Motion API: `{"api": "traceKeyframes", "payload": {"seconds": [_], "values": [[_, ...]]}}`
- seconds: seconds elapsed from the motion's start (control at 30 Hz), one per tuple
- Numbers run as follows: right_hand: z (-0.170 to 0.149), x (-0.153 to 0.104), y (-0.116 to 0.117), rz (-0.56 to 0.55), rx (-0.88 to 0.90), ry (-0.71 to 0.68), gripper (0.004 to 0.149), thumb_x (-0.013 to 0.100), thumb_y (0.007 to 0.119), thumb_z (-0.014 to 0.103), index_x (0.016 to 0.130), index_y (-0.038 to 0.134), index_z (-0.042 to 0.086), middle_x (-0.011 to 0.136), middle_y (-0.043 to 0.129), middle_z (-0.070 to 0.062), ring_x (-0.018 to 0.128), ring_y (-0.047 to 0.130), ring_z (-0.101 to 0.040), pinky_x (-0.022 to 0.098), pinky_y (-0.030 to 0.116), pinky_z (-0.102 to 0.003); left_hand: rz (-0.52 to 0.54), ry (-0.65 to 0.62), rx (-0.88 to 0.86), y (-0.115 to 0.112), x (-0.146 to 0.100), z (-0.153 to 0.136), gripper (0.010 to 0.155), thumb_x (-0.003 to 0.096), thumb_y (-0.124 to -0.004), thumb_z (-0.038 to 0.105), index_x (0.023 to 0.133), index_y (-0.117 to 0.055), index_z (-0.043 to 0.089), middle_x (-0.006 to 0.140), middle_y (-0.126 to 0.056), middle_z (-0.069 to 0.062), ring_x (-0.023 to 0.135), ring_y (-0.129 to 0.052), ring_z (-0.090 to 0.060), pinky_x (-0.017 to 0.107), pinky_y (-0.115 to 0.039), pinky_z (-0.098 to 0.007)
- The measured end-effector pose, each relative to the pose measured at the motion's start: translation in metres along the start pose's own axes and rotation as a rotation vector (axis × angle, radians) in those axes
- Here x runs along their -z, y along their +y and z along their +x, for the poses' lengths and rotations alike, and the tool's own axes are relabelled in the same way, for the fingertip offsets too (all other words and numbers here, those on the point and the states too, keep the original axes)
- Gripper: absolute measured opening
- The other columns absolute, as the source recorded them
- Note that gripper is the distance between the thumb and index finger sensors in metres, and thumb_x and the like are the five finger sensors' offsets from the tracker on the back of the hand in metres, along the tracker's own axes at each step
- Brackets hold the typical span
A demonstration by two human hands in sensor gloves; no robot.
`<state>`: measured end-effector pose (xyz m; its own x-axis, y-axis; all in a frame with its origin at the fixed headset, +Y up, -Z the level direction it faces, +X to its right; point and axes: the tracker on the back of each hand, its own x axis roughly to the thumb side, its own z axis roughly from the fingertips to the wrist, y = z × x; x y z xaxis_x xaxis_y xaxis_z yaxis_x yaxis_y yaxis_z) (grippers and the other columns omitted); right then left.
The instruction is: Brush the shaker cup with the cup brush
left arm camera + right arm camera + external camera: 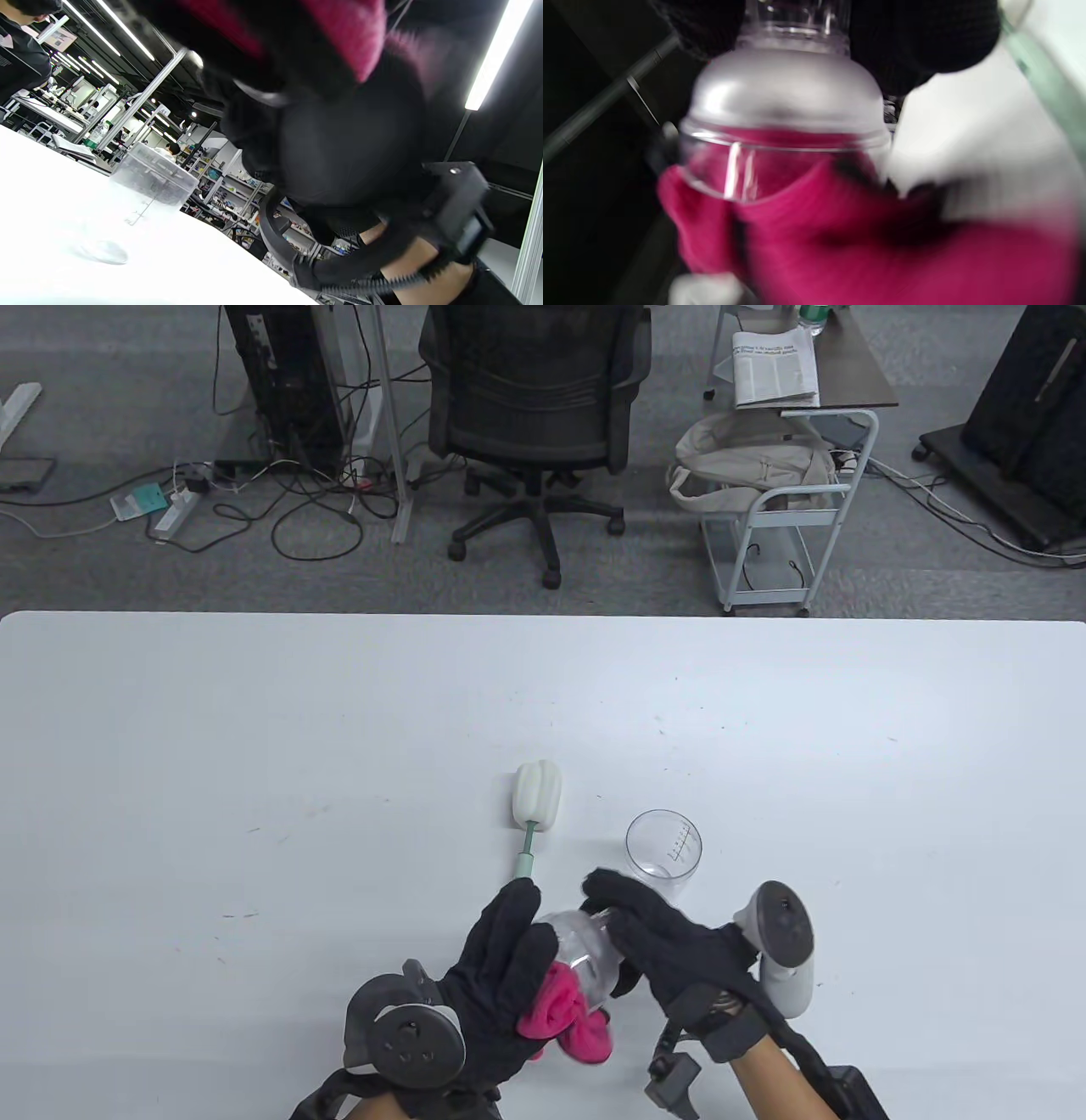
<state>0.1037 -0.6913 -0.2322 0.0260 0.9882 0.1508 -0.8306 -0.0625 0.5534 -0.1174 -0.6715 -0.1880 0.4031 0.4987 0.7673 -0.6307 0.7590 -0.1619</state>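
On the bench [254,712], the cup brush [534,806] lies near the middle, head toward twelve o'clock, handle toward six. The shaker cup [663,848] stands upright at about four o'clock from the brush head, apart from it. Nearer the front edge, the left hand [501,984] and right hand [670,950] meet around the shaker lid [585,954], with a cloth [568,1014] at the lid's six o'clock side. The brush handle ends just beside the left hand's fingertips [519,891].
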Motion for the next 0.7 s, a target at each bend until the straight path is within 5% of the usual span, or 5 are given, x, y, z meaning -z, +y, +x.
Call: {"api": "traceKeyframes", "payload": {"seconds": [0.1,0.27,0.47,0.57,0.7], "values": [[0.0,0.002,0.008,0.107,0.058,0.012,0.056,0.058,0.067,0.042,0.104,0.061,0.012,0.095,0.068,-0.028,0.057,0.087,-0.039,0.036,0.085,-0.037,0.031,0.068,0.014,0.008,-0.003,-0.003,0.093,0.0591,-0.068,0.044,0.094,0.019,0.041,0.116,0.012,0.001,0.114,-0.006,-0.039,0.079,-0.025,-0.068],[0.01,0.001,0.006,0.154,-0.089,-0.019,0.054,0.058,0.069,0.041,0.102,0.065,0.01,0.093,0.071,-0.029,0.052,0.089,-0.04,0.032,0.085,-0.036,0.232,0.142,0.075,0.014,-0.01,-0.003,0.093,0.0443,-0.093,0.054,0.113,-0.035,0.031,0.119,-0.055,-0.01,0.105,-0.066,-0.045,0.07,-0.06,-0.07],[0.0,-0.002,0.009,0.133,-0.114,0.256,0.057,0.062,0.064,0.046,0.102,0.065,0.006,0.084,0.078,-0.031,0.044,0.092,-0.036,0.024,0.087,-0.033,0.245,-0.02,0.572,0.013,-0.012,0.021,0.078,0.041,-0.09,0.062,0.105,-0.059,0.03,0.11,-0.071,-0.004,0.101,-0.076,-0.036,0.072,-0.061,-0.068],[0.001,-0.003,0.01,0.164,-0.127,0.297,0.058,0.063,0.061,0.048,0.103,0.064,0.006,0.08,0.079,-0.03,0.039,0.092,-0.034,0.02,0.087,-0.031,0.26,-0.026,0.613,0.014,-0.012,0.024,0.071,0.0405,-0.089,0.063,0.099,-0.068,0.028,0.106,-0.077,-0.003,0.098,-0.08,-0.036,0.072,-0.061,-0.068],[0.021,-0.005,0.017,0.043,-0.337,-0.017,0.057,0.057,0.068,0.043,0.101,0.062,0.007,0.089,0.072,-0.029,0.041,0.091,-0.032,0.023,0.086,-0.031,0.171,0.185,0.351,0.014,-0.006,0.003,0.071,0.0356,-0.089,0.065,0.091,-0.079,0.023,0.093,-0.091,-0.005,0.084,-0.093,-0.036,0.066,-0.07,-0.066]]}}
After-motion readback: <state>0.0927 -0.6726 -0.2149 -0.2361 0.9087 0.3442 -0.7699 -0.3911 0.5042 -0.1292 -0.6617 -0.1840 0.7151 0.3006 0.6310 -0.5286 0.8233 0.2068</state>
